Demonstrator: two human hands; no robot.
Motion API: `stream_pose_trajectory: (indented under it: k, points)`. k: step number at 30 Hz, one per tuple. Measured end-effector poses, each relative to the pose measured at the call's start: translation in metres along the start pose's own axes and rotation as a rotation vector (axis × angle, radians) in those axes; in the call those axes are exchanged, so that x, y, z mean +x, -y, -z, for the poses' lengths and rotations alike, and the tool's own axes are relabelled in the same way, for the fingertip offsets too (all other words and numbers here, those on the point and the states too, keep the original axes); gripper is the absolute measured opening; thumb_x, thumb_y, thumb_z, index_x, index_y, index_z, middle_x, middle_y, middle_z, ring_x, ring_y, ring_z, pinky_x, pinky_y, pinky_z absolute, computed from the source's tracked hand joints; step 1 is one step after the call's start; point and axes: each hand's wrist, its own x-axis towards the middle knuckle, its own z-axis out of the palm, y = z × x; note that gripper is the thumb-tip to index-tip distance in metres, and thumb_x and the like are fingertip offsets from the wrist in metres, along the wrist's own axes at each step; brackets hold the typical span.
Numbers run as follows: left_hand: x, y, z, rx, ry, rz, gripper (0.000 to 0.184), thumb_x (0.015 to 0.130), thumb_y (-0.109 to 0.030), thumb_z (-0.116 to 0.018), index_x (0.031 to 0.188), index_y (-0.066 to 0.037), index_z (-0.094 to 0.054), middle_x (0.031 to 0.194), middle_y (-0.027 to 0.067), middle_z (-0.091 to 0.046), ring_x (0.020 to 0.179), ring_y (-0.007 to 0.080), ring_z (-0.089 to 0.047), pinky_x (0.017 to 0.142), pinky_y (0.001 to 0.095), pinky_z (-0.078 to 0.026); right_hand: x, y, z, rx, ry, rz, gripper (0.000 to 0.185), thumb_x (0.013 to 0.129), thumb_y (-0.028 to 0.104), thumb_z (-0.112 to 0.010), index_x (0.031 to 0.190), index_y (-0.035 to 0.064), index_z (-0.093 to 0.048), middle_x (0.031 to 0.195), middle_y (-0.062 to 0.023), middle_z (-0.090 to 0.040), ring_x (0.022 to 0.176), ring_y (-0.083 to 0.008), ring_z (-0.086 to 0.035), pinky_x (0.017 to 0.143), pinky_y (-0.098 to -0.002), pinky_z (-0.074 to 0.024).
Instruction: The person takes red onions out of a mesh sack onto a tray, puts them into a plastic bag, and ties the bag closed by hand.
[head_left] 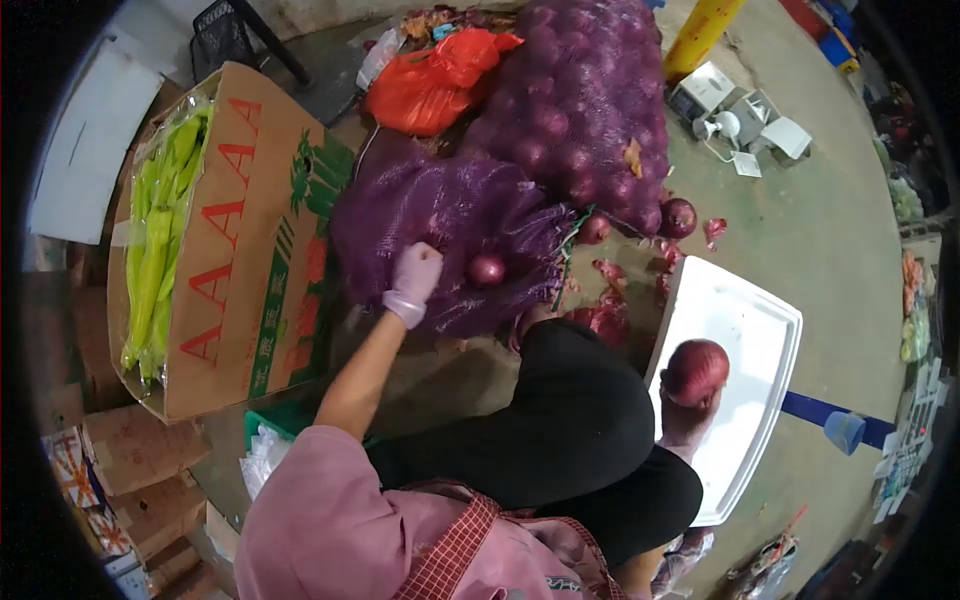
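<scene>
Right hand (690, 420) grasps 1 onion (697, 370) over a white tray (750, 335), left hand (415, 273) clenching purple mesh (390, 195).

Left forearm (362, 372) extended forward, gloved left hand (415, 272) with fingers curled in. Right hand (690, 418) cupped, past right knee (672, 485); right arm (641, 570) mostly hidden.

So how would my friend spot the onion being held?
Find the big white tray on the person's right. Above it, the right hand holds a reddish-purple onion. Unlike loose onions by the full mesh sack, it's held over the tray.
</scene>
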Motion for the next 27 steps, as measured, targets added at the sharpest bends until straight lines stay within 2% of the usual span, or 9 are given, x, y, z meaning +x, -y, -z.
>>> stream_pose_trajectory:
  k: [7, 9, 11, 16, 18, 19, 23, 25, 27]
  points:
    - [-0.019, 0.069, -0.019, -0.031, 0.537, -0.003, 0.033, 0.08, -0.005, -0.045, 0.108, -0.002, -0.064, 0.104, 0.0221, -0.063, 0.101, 0.0379, -0.057, 0.089, 0.0415, -0.044, -0.005, 0.001, 0.065, 0.056, -0.492, 0.242, 0.073, 0.071, 0.043, -0.074, 0.13, 0.012, -0.042, 0.129, -0.0145, -0.042, 0.117, -0.031, -0.043, 0.093, -0.0503, -0.0448]
    - [-0.02, 0.053, -0.038, 0.256, 0.38, -0.296, 0.03, 0.077, 0.0, -0.045, 0.099, -0.002, -0.065, 0.098, 0.0201, -0.063, 0.097, 0.0361, -0.057, 0.088, 0.0397, -0.045, -0.012, 0.005, 0.065, 0.017, -0.53, 0.259, 0.076, 0.071, 0.044, -0.075, 0.131, 0.0127, -0.041, 0.13, -0.0139, -0.042, 0.117, -0.0313, -0.044, 0.091, -0.0487, -0.0465]
    - [0.0, 0.046, -0.057, 0.04, 0.192, -0.422, 0.024, 0.078, 0.004, -0.042, 0.09, 0.0, -0.062, 0.087, 0.017, -0.061, 0.09, 0.0361, -0.055, 0.083, 0.0383, -0.045, -0.017, 0.009, 0.075, -0.024, -0.584, 0.264, 0.078, 0.07, 0.046, -0.076, 0.131, 0.0137, -0.041, 0.131, -0.0134, -0.041, 0.116, -0.0317, -0.044, 0.09, -0.0464, -0.0483]
    - [0.052, 0.102, -0.115, -0.528, 0.245, 0.304, 0.011, 0.085, -0.005, -0.053, 0.082, -0.005, -0.063, 0.083, 0.011, -0.064, 0.067, 0.0242, -0.061, 0.062, 0.0376, -0.048, -0.023, 0.027, 0.095, -0.191, -0.612, 0.161, 0.079, 0.071, 0.049, -0.074, 0.134, 0.0157, -0.039, 0.132, -0.0134, -0.041, 0.115, -0.0322, -0.046, 0.088, -0.0432, -0.0497]
    - [0.046, 0.057, -0.075, 0.164, 0.862, -0.017, 0.011, 0.084, -0.015, -0.059, 0.086, -0.008, -0.067, 0.081, 0.0114, -0.065, 0.072, 0.0231, -0.063, 0.063, 0.0337, -0.05, -0.022, 0.024, 0.099, -0.238, -0.63, 0.159, 0.079, 0.071, 0.05, -0.074, 0.134, 0.0157, -0.039, 0.132, -0.0134, -0.041, 0.115, -0.0321, -0.046, 0.087, -0.0429, -0.0496]
    - [0.049, 0.056, -0.075, -0.227, 0.958, 0.401, 0.021, 0.082, -0.023, -0.064, 0.09, -0.005, -0.069, 0.083, 0.0125, -0.067, 0.075, 0.0244, -0.064, 0.068, 0.0354, -0.051, -0.024, 0.025, 0.103, -0.242, -0.631, 0.165, 0.079, 0.071, 0.05, -0.073, 0.134, 0.0157, -0.039, 0.132, -0.0134, -0.041, 0.115, -0.032, -0.046, 0.087, -0.0427, -0.0496]
    - [0.049, 0.043, -0.071, 0.002, 0.875, 0.328, 0.025, 0.087, -0.023, -0.052, 0.092, -0.005, -0.069, 0.08, 0.0152, -0.068, 0.071, 0.0248, -0.063, 0.067, 0.0391, -0.051, -0.022, 0.02, 0.115, -0.28, -0.66, 0.163, 0.079, 0.072, 0.05, -0.072, 0.135, 0.0157, -0.038, 0.132, -0.0133, -0.041, 0.115, -0.0318, -0.045, 0.087, -0.0421, -0.0495]
    - [0.057, 0.069, -0.096, 0.12, 0.225, -0.148, 0.03, 0.09, -0.027, -0.046, 0.105, -0.008, -0.065, 0.095, 0.016, -0.067, 0.083, 0.0225, -0.063, 0.073, 0.0364, -0.05, -0.021, 0.016, 0.117, -0.317, -0.671, 0.153, 0.079, 0.073, 0.051, -0.072, 0.135, 0.0157, -0.038, 0.132, -0.0133, -0.041, 0.115, -0.0317, -0.045, 0.087, -0.0417, -0.0495]
    - [0.058, 0.068, -0.093, -0.061, 0.379, -0.05, 0.034, 0.091, -0.032, -0.045, 0.114, -0.01, -0.059, 0.109, 0.0142, -0.062, 0.093, 0.0197, -0.059, 0.08, 0.0346, -0.047, -0.021, 0.012, 0.122, -0.341, -0.676, 0.144, 0.079, 0.073, 0.051, -0.071, 0.135, 0.0157, -0.037, 0.132, -0.0133, -0.04, 0.116, -0.0316, -0.045, 0.086, -0.0414, -0.0495]
